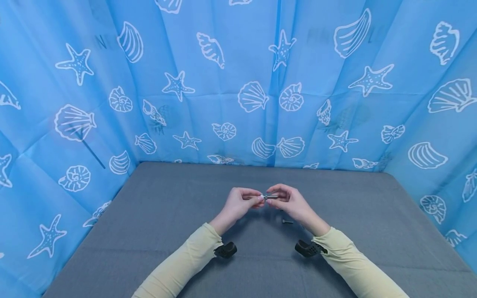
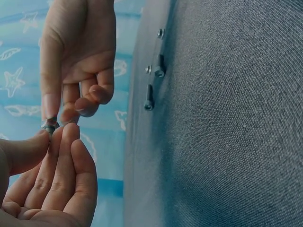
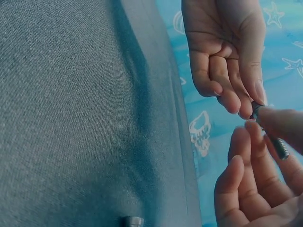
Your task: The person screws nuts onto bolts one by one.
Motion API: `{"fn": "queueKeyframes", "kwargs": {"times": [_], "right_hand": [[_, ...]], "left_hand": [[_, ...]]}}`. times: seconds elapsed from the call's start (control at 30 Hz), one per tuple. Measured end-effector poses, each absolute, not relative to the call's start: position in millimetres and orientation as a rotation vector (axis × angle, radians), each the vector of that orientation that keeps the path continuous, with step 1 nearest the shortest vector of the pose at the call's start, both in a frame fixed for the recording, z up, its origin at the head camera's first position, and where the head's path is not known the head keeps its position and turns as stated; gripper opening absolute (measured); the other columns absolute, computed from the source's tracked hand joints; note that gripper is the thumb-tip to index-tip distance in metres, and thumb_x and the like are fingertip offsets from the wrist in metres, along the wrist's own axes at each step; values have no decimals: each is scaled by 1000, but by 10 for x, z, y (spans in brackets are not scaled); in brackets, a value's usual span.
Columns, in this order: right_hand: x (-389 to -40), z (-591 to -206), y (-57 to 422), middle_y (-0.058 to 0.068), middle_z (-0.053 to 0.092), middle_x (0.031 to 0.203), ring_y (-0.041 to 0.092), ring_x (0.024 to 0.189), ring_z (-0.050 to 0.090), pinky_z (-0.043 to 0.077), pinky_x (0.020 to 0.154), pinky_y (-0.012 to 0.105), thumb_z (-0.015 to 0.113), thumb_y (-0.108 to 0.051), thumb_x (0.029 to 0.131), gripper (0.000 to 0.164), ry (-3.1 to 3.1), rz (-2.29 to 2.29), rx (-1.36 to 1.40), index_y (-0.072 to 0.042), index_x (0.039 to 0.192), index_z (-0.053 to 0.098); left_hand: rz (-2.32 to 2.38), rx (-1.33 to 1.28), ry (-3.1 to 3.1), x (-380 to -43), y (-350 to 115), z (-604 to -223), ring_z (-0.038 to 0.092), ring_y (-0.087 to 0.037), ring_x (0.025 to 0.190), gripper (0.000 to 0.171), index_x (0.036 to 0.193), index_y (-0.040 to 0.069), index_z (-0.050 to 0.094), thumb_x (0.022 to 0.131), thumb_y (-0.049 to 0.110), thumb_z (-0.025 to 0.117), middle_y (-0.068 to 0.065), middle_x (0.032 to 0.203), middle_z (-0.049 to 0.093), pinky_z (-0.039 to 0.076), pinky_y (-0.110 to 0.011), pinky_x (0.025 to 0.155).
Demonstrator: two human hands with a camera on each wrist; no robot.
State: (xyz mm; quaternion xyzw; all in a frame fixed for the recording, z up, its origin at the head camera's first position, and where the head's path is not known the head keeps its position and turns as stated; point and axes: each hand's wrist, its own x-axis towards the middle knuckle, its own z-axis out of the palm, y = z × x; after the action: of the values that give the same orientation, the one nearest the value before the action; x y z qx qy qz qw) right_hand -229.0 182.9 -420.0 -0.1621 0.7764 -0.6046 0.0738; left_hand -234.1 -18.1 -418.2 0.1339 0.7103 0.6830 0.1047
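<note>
A metal bolt [image 1: 273,197] is held between the two hands above the table, its threaded shank pointing toward the right hand's side. My left hand [image 1: 238,203] pinches its head end between thumb and fingers. My right hand [image 1: 292,203] pinches the middle of the bolt by thumb and fingertips. The threaded end [image 3: 282,149] sticks out past the right thumb in the right wrist view. A small metal part [image 2: 49,126] shows between the fingertips in the left wrist view; whether a nut sits on the bolt there is hidden by the fingers.
On the grey table [image 1: 167,207] lie two loose bolts, a nearer bolt [image 2: 149,98] and another bolt [image 2: 159,66]. Beside them are a small nut [image 2: 148,69] and a second nut [image 2: 161,33]. A blue shell-patterned curtain [image 1: 223,82] surrounds the table's back and sides.
</note>
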Motion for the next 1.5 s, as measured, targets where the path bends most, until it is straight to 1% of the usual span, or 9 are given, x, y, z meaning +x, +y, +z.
{"fn": "queueKeyframes", "kwargs": {"times": [0.27,0.47,0.57,0.67,0.8,0.97,1.1,1.3,1.5], "right_hand": [[-2275,-4191,1813,13,68,97,30,89,64,54,77,48,63,-26,95,32,2381,-1754,-424,1,111,64],[-2275,-4195,1802,18,66,104,42,96,62,53,80,53,66,-16,93,29,2329,-1815,-482,3,114,60],[-2273,-4195,1797,18,66,100,40,94,62,54,79,51,64,-21,94,28,2358,-1783,-456,2,110,63],[-2269,-4184,1796,16,67,96,36,90,62,54,76,49,62,-26,95,32,2384,-1759,-419,2,111,63],[-2273,-4174,1800,18,66,101,35,92,64,54,77,51,64,-19,94,32,2363,-1801,-435,5,115,59],[-2269,-4178,1798,18,66,99,31,89,64,54,77,49,63,-21,94,27,2387,-1775,-431,2,109,63],[-2264,-4186,1798,18,67,97,27,86,64,54,76,48,60,-26,96,34,2395,-1760,-427,3,113,62],[-2271,-4202,1807,20,65,103,32,92,65,54,79,51,64,-17,94,29,2340,-1805,-465,4,113,60],[-2258,-4209,1815,18,67,95,31,87,63,54,76,49,58,-27,98,31,2379,-1760,-457,2,109,63]], "left_hand": [[1995,397,2135,-2176,-193,-3923,70,-31,85,16,102,-11,68,91,0,63,-22,91,70,55,-49,81],[2010,429,2109,-2156,-203,-3907,69,-33,86,16,103,-12,67,91,-2,62,-24,92,69,57,-44,77],[2005,426,2112,-2154,-200,-3913,69,-33,86,17,103,-12,67,91,-1,62,-24,92,69,59,-39,74],[2002,416,2112,-2151,-196,-3905,69,-33,86,17,103,-13,67,91,-1,62,-24,92,69,58,-42,77],[1996,406,2109,-2153,-196,-3896,69,-34,87,18,104,-13,66,91,-1,62,-24,93,69,55,-49,81],[1978,398,2115,-2227,-183,-4003,70,-31,86,18,105,-11,67,91,1,63,-22,92,70,55,-48,81],[1997,389,2097,-2320,-169,-4156,70,-28,84,18,103,-8,68,91,4,65,-19,91,71,55,-49,80],[2010,389,2091,-2359,-176,-4215,71,-22,81,17,101,-3,71,90,8,67,-13,88,72,56,-48,80],[2013,391,2093,-2347,-176,-4219,71,-21,79,16,100,-3,71,90,8,68,-11,87,72,56,-47,79]]}}
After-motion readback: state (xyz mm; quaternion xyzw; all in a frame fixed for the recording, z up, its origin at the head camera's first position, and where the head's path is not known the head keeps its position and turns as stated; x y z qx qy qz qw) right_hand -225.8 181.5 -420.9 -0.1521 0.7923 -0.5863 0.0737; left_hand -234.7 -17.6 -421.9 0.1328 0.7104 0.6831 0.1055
